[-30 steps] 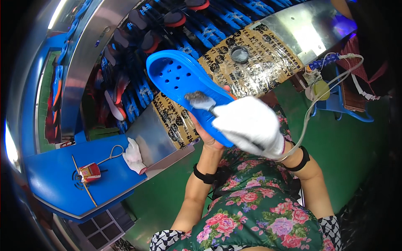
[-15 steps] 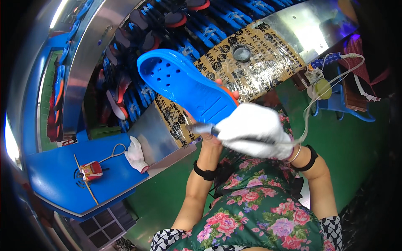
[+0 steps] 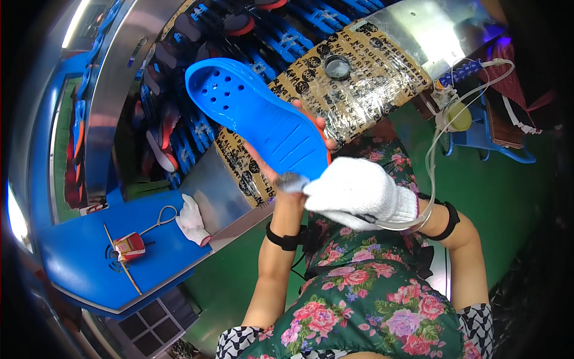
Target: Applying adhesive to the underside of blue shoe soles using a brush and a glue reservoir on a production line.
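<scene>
A blue shoe sole (image 3: 263, 119) with small holes at its far end and an orange edge lies in my left hand (image 3: 263, 164). My bare fingers wrap round it from below, the fingertips along its right side and the thumb on its left. In a white knitted glove, my right hand (image 3: 362, 192) is closed round a brush (image 3: 291, 182) at the sole's near end. The brush head is blurred; I cannot tell whether it touches the sole. A thin clear tube (image 3: 431, 152) runs from my right hand to the right.
Beyond the sole is a tape-covered board (image 3: 371, 84) with a small round pot (image 3: 337, 67). Behind it, blue racks (image 3: 287, 42) carry several dark red-edged soles (image 3: 239, 24). A blue table (image 3: 78, 245) at left bears a white glove (image 3: 192, 221) and a red cup (image 3: 130, 246).
The sole and my left hand have moved slightly left and away from me. The brush stays by the sole's near end, and my gloved right hand has turned a little.
</scene>
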### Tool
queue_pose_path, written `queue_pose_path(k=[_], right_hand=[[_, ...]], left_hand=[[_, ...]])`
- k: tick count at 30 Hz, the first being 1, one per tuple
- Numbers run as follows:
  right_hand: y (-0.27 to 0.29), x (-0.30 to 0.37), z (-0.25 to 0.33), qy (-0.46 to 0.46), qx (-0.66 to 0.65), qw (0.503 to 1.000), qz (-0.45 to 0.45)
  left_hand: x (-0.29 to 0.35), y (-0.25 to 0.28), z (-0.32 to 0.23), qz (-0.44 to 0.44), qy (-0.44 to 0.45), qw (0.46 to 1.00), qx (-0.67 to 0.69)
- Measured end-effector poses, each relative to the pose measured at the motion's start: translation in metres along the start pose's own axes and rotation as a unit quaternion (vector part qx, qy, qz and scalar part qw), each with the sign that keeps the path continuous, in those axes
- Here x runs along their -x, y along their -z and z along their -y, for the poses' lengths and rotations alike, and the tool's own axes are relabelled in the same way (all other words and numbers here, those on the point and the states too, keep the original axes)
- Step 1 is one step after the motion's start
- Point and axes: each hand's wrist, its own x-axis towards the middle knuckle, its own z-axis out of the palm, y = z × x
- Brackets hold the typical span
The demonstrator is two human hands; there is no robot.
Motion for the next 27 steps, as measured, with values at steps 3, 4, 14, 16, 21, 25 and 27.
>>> queue_pose_path(k=[3, 4, 14, 16, 21, 25, 27], right_hand=[[0.017, -0.008, -0.006, -0.106, -0.114, 0.988, 0.006], [0.019, -0.008, -0.008, -0.169, -0.131, 0.977, -0.017], [0.018, -0.006, -0.014, -0.216, -0.17, 0.96, -0.053], [0.012, -0.006, -0.016, -0.115, -0.066, 0.991, -0.025], [0.011, 0.0, 0.004, -0.201, -0.242, 0.948, 0.058], [0.017, -0.005, -0.004, -0.215, -0.182, 0.959, -0.044], [0.021, -0.006, -0.008, -0.123, -0.062, 0.99, -0.042]], left_hand=[[-0.002, -0.005, 0.002, 0.001, -0.009, 1.0, 0.011], [-0.004, -0.009, 0.004, 0.018, -0.016, 1.0, 0.019], [0.001, 0.005, -0.015, 0.02, 0.063, 0.994, -0.086], [-0.006, 0.003, -0.021, 0.055, 0.087, 0.994, -0.04], [-0.011, 0.014, -0.021, 0.104, 0.109, 0.988, -0.029], [-0.009, 0.017, -0.023, 0.091, 0.141, 0.984, -0.067], [-0.009, -0.01, -0.023, 0.034, 0.123, 0.981, -0.145]])
